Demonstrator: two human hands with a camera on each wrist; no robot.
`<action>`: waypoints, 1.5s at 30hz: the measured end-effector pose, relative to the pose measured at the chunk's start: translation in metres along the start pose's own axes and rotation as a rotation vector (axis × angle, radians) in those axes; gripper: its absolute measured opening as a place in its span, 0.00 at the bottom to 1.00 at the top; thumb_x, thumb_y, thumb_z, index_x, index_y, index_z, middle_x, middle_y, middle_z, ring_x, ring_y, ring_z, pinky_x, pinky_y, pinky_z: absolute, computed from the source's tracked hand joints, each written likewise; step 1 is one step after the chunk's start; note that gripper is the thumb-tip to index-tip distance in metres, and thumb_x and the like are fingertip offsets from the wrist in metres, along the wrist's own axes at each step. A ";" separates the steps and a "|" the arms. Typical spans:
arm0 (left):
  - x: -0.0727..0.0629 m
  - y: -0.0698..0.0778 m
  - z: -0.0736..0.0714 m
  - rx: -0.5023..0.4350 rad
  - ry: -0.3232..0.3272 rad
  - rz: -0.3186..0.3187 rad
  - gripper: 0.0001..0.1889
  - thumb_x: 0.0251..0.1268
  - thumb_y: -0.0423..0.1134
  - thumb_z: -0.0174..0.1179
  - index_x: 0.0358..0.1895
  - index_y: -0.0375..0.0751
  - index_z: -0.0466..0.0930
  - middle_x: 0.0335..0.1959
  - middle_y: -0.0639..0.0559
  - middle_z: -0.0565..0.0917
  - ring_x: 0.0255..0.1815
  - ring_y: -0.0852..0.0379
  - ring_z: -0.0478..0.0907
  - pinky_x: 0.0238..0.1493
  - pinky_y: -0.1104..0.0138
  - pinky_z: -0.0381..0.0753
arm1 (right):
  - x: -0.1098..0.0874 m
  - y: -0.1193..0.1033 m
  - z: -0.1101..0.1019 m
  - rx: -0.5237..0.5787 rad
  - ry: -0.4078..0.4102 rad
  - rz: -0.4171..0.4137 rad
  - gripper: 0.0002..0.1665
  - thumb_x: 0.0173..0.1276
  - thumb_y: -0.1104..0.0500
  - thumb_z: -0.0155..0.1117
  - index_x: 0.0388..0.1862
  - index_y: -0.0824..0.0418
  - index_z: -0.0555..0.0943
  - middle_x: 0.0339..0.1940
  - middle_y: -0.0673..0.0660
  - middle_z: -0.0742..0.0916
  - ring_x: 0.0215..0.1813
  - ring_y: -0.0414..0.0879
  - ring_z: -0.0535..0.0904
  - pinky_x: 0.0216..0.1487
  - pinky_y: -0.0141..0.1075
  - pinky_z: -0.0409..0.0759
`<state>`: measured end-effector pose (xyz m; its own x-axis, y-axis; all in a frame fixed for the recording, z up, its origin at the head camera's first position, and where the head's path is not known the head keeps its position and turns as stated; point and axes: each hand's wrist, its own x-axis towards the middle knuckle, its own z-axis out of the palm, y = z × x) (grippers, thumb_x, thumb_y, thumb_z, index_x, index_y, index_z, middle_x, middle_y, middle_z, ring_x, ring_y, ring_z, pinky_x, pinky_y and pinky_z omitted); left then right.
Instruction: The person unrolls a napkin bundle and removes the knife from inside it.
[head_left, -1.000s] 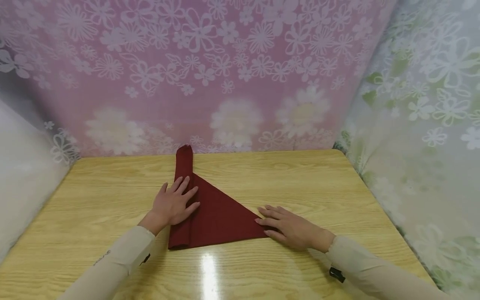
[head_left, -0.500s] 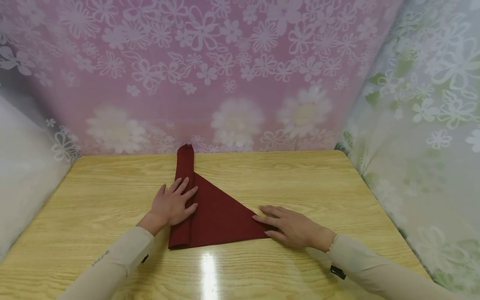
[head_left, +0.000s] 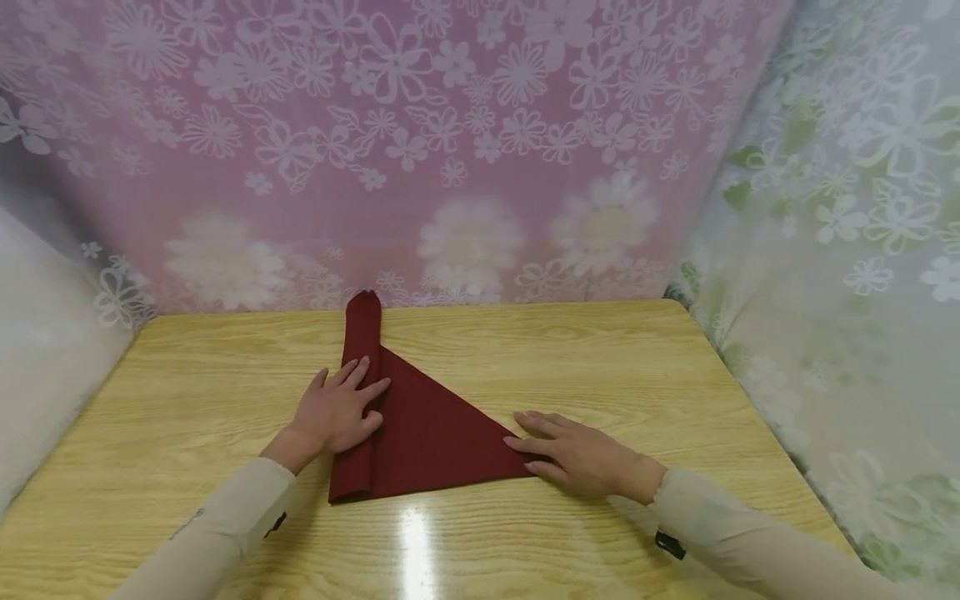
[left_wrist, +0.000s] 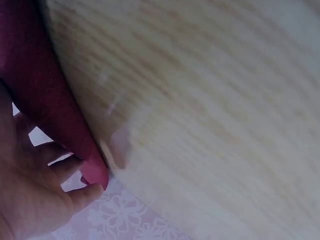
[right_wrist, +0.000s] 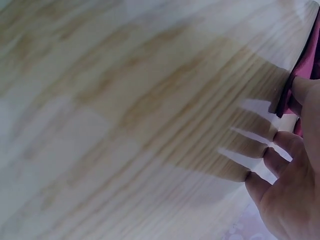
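Observation:
A dark red cloth (head_left: 442,442) lies on the wooden table as a triangle, its left side folded or rolled into an upright strip that reaches the table's far edge. My left hand (head_left: 333,412) rests on that strip with fingers spread and the thumb toward the triangle. At the cloth's pointed right corner, my right hand (head_left: 588,454) lies with extended fingers; fingertips touch the cloth and part of the corner is hidden under it. In the left wrist view the red cloth (left_wrist: 55,95) runs along the hand. The right wrist view shows the cloth's tip (right_wrist: 287,100) by the thumb.
The wood-grain table (head_left: 600,358) ends at a pink flowered backdrop (head_left: 465,150). A pale flowered sheet (head_left: 847,275) hangs along the right side, and a whitish one (head_left: 52,333) along the left. Light reflects off the table's front.
The head view shifts slightly. My left thumb draws in a little over the strip. The right hand and the cloth's triangle stay nearly the same.

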<state>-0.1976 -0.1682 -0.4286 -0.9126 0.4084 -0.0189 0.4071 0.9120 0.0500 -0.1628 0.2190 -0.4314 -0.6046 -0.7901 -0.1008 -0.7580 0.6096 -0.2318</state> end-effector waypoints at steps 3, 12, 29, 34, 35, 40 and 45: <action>-0.004 -0.002 -0.003 -0.010 0.007 -0.010 0.25 0.69 0.47 0.46 0.68 0.48 0.70 0.72 0.37 0.58 0.72 0.40 0.55 0.64 0.39 0.54 | 0.001 -0.001 0.002 0.013 0.001 -0.002 0.28 0.78 0.46 0.44 0.74 0.47 0.63 0.76 0.56 0.59 0.75 0.53 0.52 0.70 0.49 0.58; -0.011 -0.012 -0.007 -0.042 0.060 -0.029 0.23 0.67 0.48 0.48 0.61 0.46 0.76 0.72 0.38 0.61 0.70 0.40 0.59 0.62 0.38 0.57 | 0.000 -0.001 0.005 0.023 -0.002 0.021 0.28 0.78 0.44 0.42 0.75 0.45 0.62 0.76 0.54 0.58 0.76 0.53 0.50 0.70 0.49 0.56; -0.024 -0.026 -0.015 -0.063 0.082 -0.092 0.25 0.64 0.49 0.54 0.62 0.44 0.74 0.70 0.34 0.60 0.69 0.37 0.58 0.61 0.36 0.57 | -0.003 0.002 0.007 0.039 0.013 0.015 0.28 0.78 0.45 0.42 0.75 0.46 0.62 0.77 0.55 0.58 0.76 0.55 0.48 0.72 0.51 0.52; -0.031 -0.034 -0.013 -0.034 0.057 -0.103 0.28 0.67 0.44 0.47 0.69 0.43 0.67 0.72 0.34 0.56 0.71 0.36 0.53 0.62 0.36 0.53 | -0.001 0.002 0.007 0.024 0.024 0.006 0.28 0.78 0.45 0.42 0.74 0.46 0.62 0.76 0.55 0.59 0.76 0.54 0.49 0.72 0.50 0.52; -0.033 -0.036 -0.012 -0.035 0.048 -0.105 0.28 0.67 0.44 0.46 0.70 0.44 0.66 0.73 0.35 0.56 0.71 0.36 0.53 0.63 0.36 0.52 | -0.001 0.002 0.007 0.024 0.026 0.002 0.28 0.78 0.45 0.42 0.74 0.47 0.62 0.76 0.55 0.59 0.76 0.54 0.50 0.72 0.50 0.52; -0.039 -0.045 -0.006 -0.048 -0.005 -0.101 0.27 0.74 0.49 0.40 0.73 0.46 0.61 0.73 0.38 0.57 0.71 0.35 0.53 0.63 0.35 0.49 | 0.000 0.002 0.007 0.021 0.043 -0.018 0.27 0.78 0.47 0.44 0.74 0.49 0.64 0.76 0.57 0.59 0.75 0.54 0.51 0.72 0.51 0.52; -0.040 -0.047 -0.002 -0.027 -0.012 -0.087 0.34 0.73 0.62 0.38 0.74 0.47 0.58 0.74 0.39 0.56 0.72 0.36 0.52 0.64 0.37 0.50 | -0.001 0.002 0.007 0.028 0.037 -0.014 0.28 0.78 0.47 0.44 0.74 0.49 0.64 0.76 0.57 0.59 0.75 0.54 0.51 0.71 0.51 0.52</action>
<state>-0.1806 -0.2278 -0.4286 -0.9440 0.3278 -0.0368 0.3245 0.9430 0.0744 -0.1620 0.2205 -0.4385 -0.6033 -0.7951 -0.0614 -0.7594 0.5963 -0.2604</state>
